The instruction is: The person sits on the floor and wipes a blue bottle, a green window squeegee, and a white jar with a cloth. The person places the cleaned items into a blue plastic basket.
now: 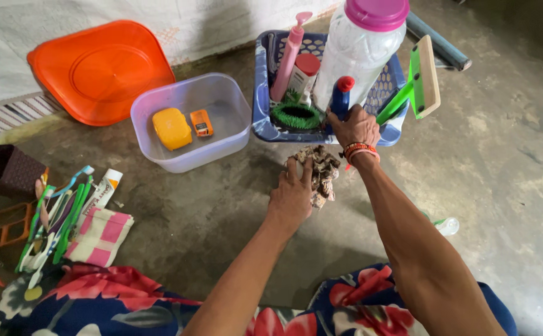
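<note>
- Basket (261,93), blue, is your landmark.
- Your right hand (354,126) at its front rim, fingers curled round a blue bottle (340,98) inside.
- Your left hand (292,196) just before it, fingers spread flat on a patterned rag (324,171).

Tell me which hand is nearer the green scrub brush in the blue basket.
Right. The right hand grips a blue bottle at the basket's front rim, just beside the green scrub brush. The left hand rests lower, on a patterned cloth on the floor.
</note>
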